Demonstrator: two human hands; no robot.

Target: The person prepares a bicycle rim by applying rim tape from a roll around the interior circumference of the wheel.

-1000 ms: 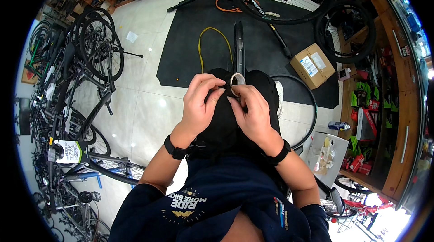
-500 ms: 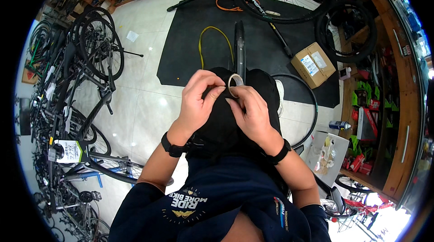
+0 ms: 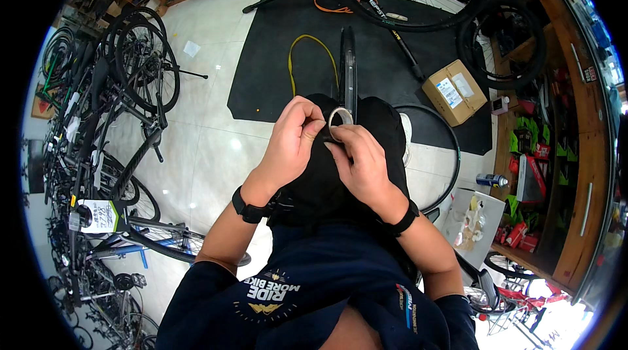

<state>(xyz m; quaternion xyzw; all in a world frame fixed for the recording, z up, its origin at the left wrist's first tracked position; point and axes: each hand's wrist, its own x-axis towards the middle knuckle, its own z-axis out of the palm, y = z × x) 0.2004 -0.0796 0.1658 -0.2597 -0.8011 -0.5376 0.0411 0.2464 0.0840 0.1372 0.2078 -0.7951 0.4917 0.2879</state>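
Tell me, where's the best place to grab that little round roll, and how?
I'd pinch the roll by its lower rim, coming from the right. It's a ring with an open middle, so the rim looks easy to pinch. The right hand has it there, and the left hand's fingertips are close by its left side, so that way is more crowded.

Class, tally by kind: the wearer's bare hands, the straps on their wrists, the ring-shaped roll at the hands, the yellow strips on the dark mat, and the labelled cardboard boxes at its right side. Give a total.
Bare hands: 2 (left hand, right hand)
Black wrist straps: 2
Pale ring-shaped roll: 1
Curved yellow flat strip: 1
Brown cardboard box with labels: 1
Total: 7
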